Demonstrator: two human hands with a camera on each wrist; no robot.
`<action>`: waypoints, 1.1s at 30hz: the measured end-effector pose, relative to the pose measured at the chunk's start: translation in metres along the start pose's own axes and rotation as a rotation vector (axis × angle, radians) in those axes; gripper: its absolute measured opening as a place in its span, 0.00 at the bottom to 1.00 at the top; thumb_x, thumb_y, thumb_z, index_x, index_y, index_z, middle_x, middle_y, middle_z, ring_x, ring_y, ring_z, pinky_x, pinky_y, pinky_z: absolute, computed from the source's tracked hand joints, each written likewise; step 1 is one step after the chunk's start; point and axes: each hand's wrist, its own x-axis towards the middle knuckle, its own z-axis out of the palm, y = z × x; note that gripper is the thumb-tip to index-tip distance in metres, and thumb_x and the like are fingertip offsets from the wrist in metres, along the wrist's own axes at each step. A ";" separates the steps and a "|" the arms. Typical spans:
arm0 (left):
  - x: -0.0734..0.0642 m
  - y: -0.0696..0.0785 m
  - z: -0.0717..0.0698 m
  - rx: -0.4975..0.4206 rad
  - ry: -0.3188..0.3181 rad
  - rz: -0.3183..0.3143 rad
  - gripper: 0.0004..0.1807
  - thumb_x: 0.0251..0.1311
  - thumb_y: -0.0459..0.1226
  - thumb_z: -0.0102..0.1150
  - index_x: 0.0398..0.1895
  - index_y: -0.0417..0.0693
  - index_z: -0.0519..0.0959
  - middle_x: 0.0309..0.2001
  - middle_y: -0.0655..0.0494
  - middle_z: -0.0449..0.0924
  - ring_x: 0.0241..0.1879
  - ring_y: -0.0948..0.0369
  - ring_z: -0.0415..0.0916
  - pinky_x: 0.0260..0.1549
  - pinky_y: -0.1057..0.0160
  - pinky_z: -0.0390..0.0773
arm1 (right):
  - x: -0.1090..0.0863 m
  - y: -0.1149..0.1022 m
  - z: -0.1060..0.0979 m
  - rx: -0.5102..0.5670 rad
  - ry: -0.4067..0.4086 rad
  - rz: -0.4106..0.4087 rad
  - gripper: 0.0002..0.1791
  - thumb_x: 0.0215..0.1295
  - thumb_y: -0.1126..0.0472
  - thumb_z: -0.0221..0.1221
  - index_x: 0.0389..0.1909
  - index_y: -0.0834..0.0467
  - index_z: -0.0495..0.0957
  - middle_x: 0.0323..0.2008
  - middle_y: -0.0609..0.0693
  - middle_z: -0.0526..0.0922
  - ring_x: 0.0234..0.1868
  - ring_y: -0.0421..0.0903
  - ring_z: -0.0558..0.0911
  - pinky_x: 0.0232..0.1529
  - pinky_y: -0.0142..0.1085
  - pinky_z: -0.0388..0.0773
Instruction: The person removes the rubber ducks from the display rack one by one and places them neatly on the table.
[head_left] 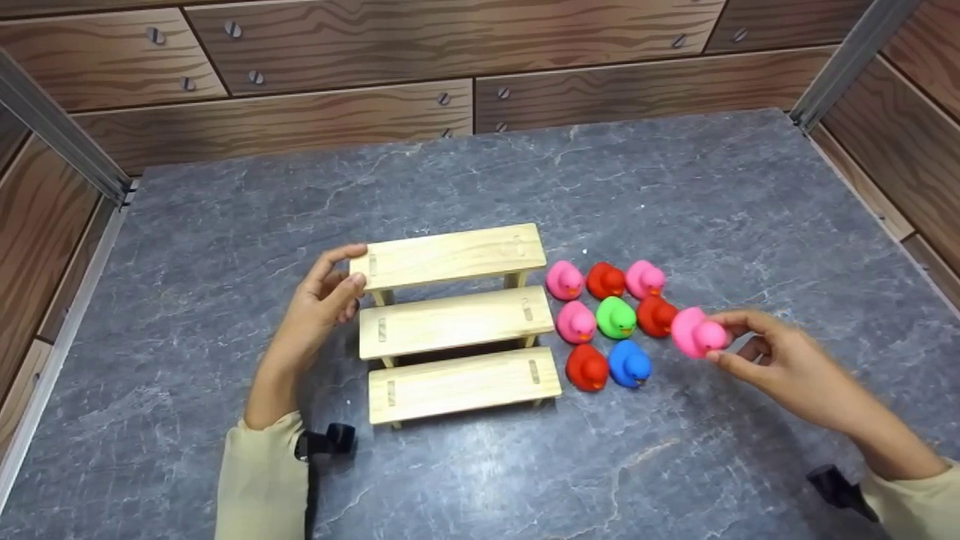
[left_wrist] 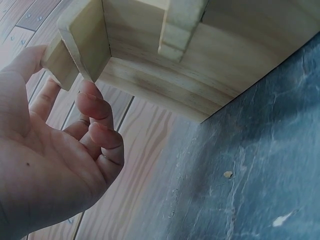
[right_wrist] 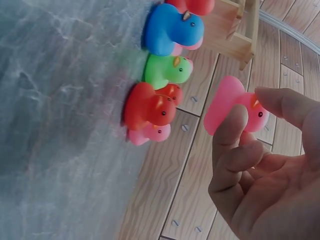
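Note:
A three-step wooden stand [head_left: 457,322] rests on the table, its steps descending toward the person. With thumb and fingers, my left hand [head_left: 311,307] grips the left end of its top step. The left wrist view shows the same hand [left_wrist: 60,155] from below, pinching the board's end. A pink rubber duck [head_left: 691,332] is pinched between thumb and fingertips of my right hand [head_left: 795,375], raised above the table. Close by, to the stand's right, small ducks sit in rows: pink [head_left: 564,280], red [head_left: 586,367], green [head_left: 616,318] and blue [head_left: 629,364].
Grey marbled tabletop [head_left: 675,480] spreads around the stand and ducks. Wood-patterned panels [head_left: 450,52] close it off at the back and both sides, with metal posts [head_left: 847,67] at the corners. A black wrist mount [head_left: 330,439] sits at the left sleeve.

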 end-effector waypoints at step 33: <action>-0.001 0.000 -0.001 0.012 -0.010 0.013 0.21 0.69 0.31 0.51 0.63 0.48 0.69 0.29 0.54 0.69 0.22 0.65 0.63 0.23 0.70 0.62 | 0.003 0.014 0.018 -0.063 -0.156 0.133 0.20 0.61 0.62 0.64 0.51 0.66 0.75 0.38 0.55 0.82 0.24 0.31 0.73 0.22 0.29 0.70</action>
